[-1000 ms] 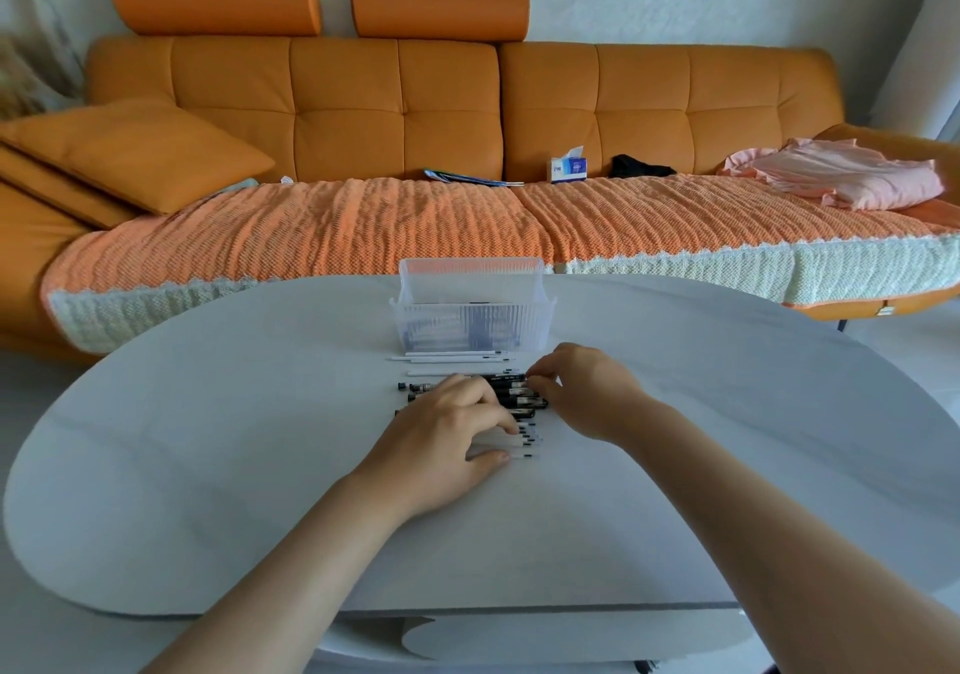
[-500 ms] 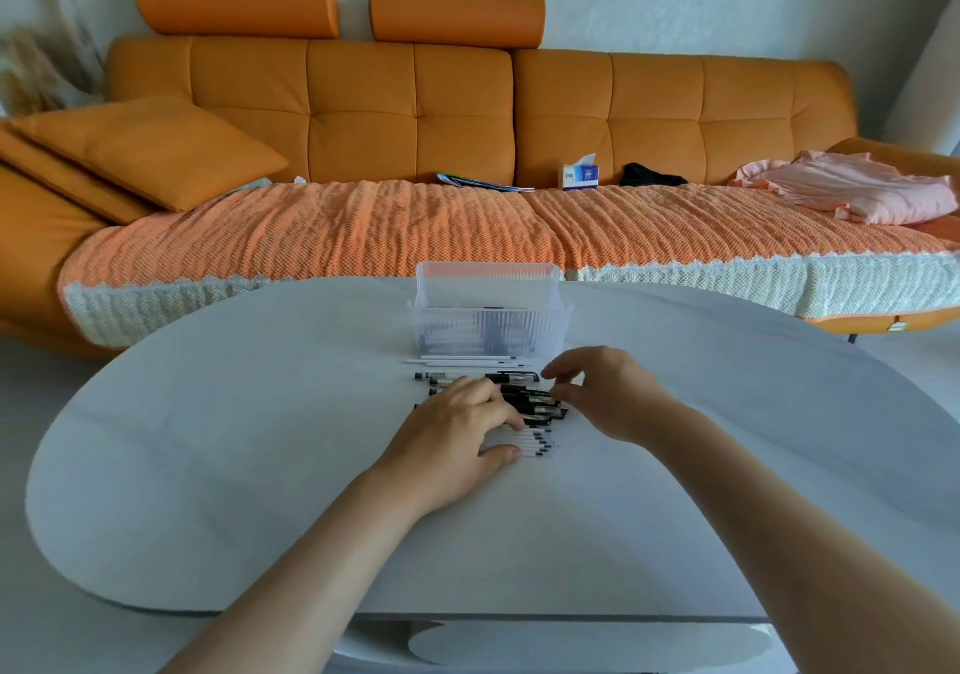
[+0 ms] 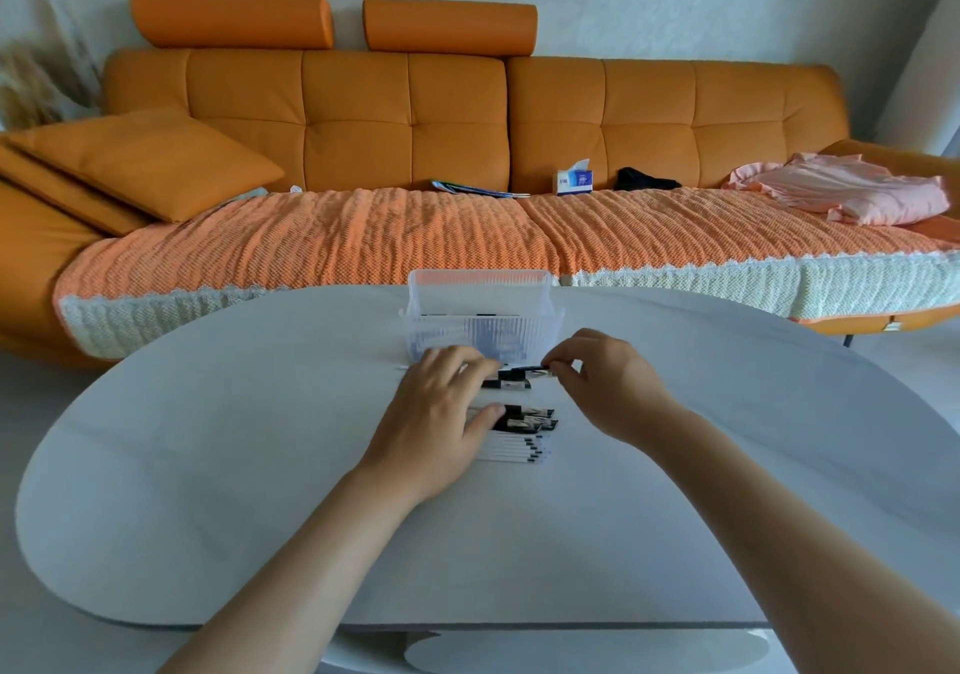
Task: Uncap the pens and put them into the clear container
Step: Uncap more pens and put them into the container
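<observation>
The right hand [image 3: 608, 387] pinches the black end of a slim black-capped white pen [image 3: 522, 373] between thumb and fingertips; the left hand [image 3: 441, 413] has its fingers curled over the pen's other end, which I take for a grip, though the contact itself is hidden. The pen hangs just above the pale grey oval worktop [image 3: 260, 439], near its far edge and just in front of the clear ribbed plastic container [image 3: 478, 294]. Its long axis runs side to side, roughly parallel to that far edge and close to level; the dark capped end points toward the worktop's right edge and the barrel toward the left.

What worries me is the pull; if the cap lets go with a jerk, the right hand could fly off and drop it, or the left knuckles could knock the light container backward. The left thumb [image 3: 491, 412] also lies on the neat row of black-and-white pens [image 3: 524, 431] nearer the person; a careless shift there would likely scatter them, and round barrels roll toward the near edge.
</observation>
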{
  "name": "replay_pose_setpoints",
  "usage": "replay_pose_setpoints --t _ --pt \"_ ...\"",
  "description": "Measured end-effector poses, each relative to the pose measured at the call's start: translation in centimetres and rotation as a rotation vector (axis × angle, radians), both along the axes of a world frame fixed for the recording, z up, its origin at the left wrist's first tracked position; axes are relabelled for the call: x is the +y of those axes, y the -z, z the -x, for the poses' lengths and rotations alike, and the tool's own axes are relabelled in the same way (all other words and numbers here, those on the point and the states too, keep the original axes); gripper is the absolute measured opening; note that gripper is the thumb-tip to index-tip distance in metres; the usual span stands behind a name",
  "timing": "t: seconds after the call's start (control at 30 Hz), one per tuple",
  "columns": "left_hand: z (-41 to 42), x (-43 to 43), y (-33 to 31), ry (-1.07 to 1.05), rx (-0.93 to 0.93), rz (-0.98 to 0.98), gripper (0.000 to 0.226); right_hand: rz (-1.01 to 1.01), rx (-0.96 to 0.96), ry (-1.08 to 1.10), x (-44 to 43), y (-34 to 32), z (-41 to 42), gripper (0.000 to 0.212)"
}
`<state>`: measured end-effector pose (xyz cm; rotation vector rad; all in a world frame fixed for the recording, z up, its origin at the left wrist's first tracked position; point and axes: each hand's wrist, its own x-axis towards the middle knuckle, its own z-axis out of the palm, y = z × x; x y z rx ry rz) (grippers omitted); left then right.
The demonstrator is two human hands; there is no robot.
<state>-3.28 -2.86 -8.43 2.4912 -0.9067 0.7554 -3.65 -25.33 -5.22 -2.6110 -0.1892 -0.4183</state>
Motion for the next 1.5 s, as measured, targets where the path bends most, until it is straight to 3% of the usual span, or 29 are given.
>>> replay_pose_setpoints --t 0.13,0.33,0.67,0.83,1.17,1.3,1.4,1.5 --pt "-0.5 0.3 -1.1 -0.094 -0.135 -0.087 0.037 -0.094 -0.024 -0.123 0.3 -0.4 0.8 0.016" --pt "-0.2 0.2 -1.0 -0.073 0.084 -0.042 0.011 -0.056 0.012 -0.207 0.4 -0.4 2.0 0.012" --pt "0.8 -1.3 -1.2 0.053 0.027 -0.063 0.016 0.230 0.177 -0.249 1.7 -0.1 2.7 0.030" --pt "0.7 -1.5 -1.0 0.084 0.076 -0.027 0.013 0.185 0.197 -0.272 1.7 0.3 2.6 0.026" --pt "0.0 -0.6 -1.1 0.095 0.198 0.107 0.009 0.160 0.062 -0.275 2.5 -0.1 2.7 0.029" --pt "0.1 -0.4 -1.5 0.074 0.184 0.071 0.008 0.128 0.136 -0.273 2.4 -0.5 2.6 0.033" --pt "0.1 -0.3 -1.6 0.034 0.167 0.024 0.006 0.056 0.230 -0.226 2.0 -0.8 2.6 0.023" --pt "-0.2 0.0 -1.5 -0.037 0.172 0.003 0.008 0.102 0.234 -0.157 0.6 -0.4 2.2 0.024"
